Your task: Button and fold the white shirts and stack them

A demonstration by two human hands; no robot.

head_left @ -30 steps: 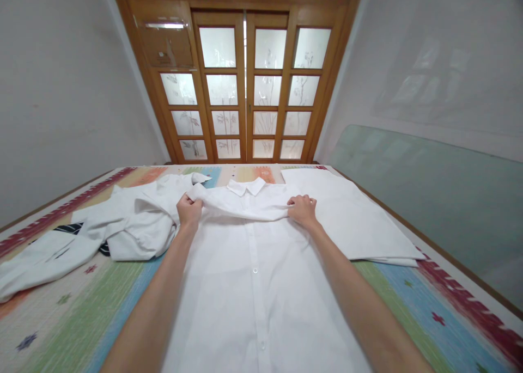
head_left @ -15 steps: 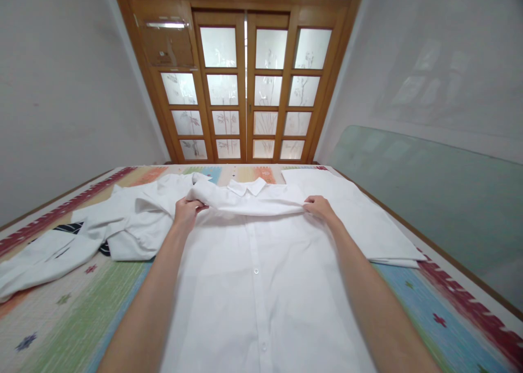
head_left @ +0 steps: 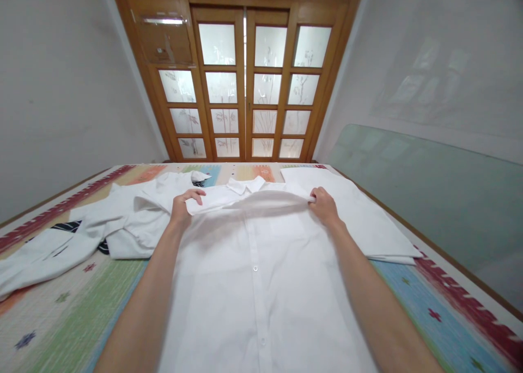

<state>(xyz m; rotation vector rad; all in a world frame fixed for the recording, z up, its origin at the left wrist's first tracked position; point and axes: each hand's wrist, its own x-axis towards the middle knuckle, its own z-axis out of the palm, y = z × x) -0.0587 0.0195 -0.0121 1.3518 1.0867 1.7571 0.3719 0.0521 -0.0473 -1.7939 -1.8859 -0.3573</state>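
Observation:
A white button-up shirt (head_left: 220,286) lies front up before me, its collar (head_left: 246,185) at the far end and its button strip running toward me. My left hand (head_left: 183,205) is closed on the shirt's upper left edge near the shoulder, thumb and fingers pinching the cloth. At the upper right, my right hand (head_left: 326,205) grips the fabric with curled fingers. Between the two hands a band of cloth is raised and stretched below the collar, casting a shadow on the front.
A crumpled white garment (head_left: 134,220) with black striped parts spreads out on the left. Folded white cloth (head_left: 347,215) lies on the right. Underneath is a colourful patterned cover (head_left: 81,318). A pale green panel (head_left: 429,182) borders the right side, and wooden glazed doors (head_left: 245,90) stand beyond.
The raised band of cloth between my hands has lifted and pulled flatter. My right hand has moved slightly right, and my left has shifted a little left and up.

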